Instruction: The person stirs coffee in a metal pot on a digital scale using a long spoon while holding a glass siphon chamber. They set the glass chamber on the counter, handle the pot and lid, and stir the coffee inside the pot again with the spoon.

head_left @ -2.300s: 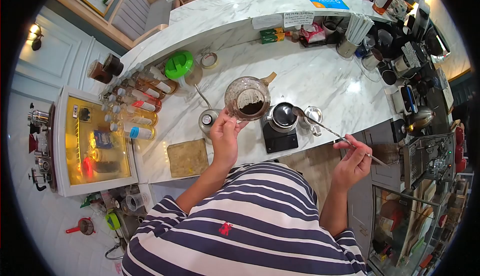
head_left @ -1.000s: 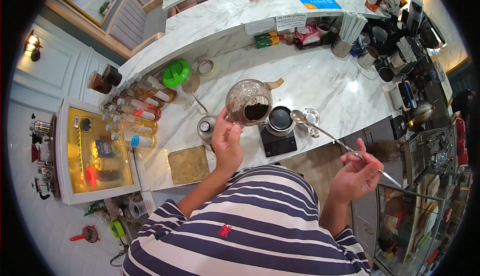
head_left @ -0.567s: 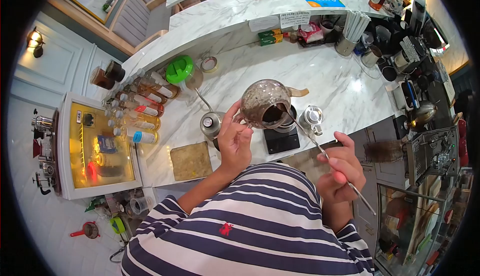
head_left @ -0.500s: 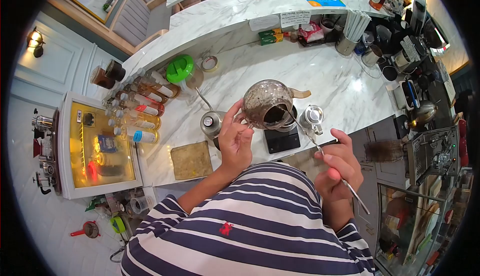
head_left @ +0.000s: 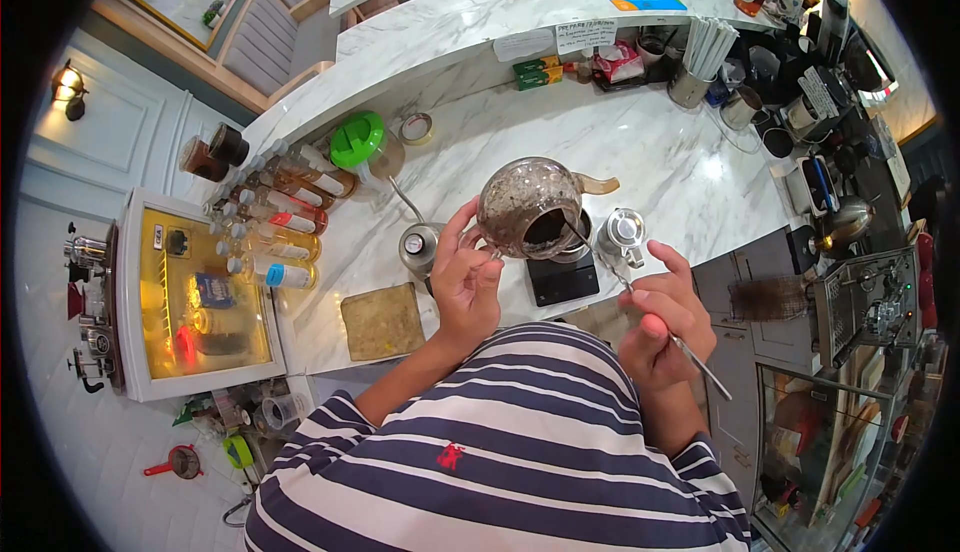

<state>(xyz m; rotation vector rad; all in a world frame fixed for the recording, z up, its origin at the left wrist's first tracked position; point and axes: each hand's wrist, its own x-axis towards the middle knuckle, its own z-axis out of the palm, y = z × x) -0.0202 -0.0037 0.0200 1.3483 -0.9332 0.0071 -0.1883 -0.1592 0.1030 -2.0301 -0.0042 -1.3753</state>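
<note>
My left hand (head_left: pixel 465 287) grips the near left side of a round glass pot (head_left: pixel 515 197), which is tilted with its mouth toward me. Dark, wet-looking residue coats the inside of the glass, and a tan piece juts from its right side. Between the fingers of my right hand (head_left: pixel 665 322) is a long metal bar spoon (head_left: pixel 690 355), its far end inside the pot's mouth and hidden there. Below the pot, a black scale (head_left: pixel 563 282) carries a vessel that is mostly covered. A small steel jug (head_left: pixel 622 232) stands to the right of the scale.
Left of the pot are a gooseneck kettle (head_left: pixel 417 243), a brown cloth (head_left: pixel 383 322) and a green-lidded pitcher (head_left: pixel 358 140). Several bottles (head_left: pixel 290 274) line the left side. A tape roll (head_left: pixel 416 129) lies farther back. A straw holder (head_left: pixel 689 87) stands at the back right.
The pot has shifted very slightly left. My right hand and the bar spoon have moved a little left, with the spoon's end still in the pot's mouth.
</note>
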